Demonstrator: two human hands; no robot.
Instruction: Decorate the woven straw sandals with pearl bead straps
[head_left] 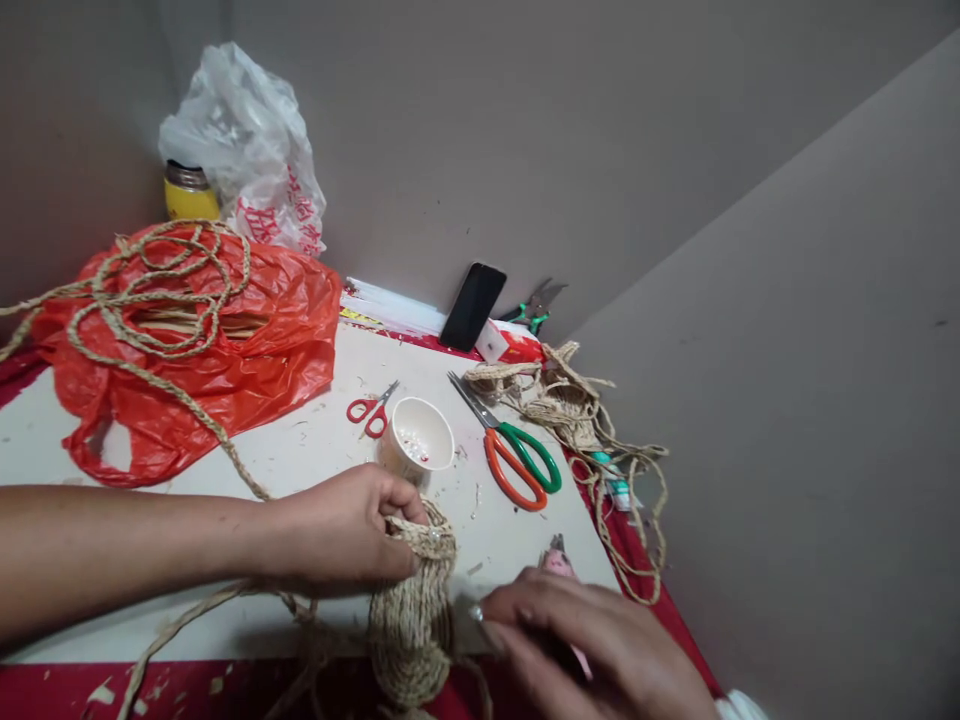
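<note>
The coiled tan braided-rope weave (411,620) lies at the near middle, its top rim pinched in the closed left hand (345,525). Just right, the right hand (592,650) curls around a pink tool (556,562). A white paper cup (416,440) stands just beyond.

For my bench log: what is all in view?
woven piece: one, tan, front edge
red bag: one, red, left
rope: one coil, tan, on red bag
white bag: one, white, back left
jar: one, yellow, back left
phone: one, black, against wall
cup: one, white, centre
small scissors: one, red, left of cup
large scissors: one, orange-green, right of cup
pink tool: one, pink, front right
left hand: gripping woven piece
right hand: over pink tool
</note>
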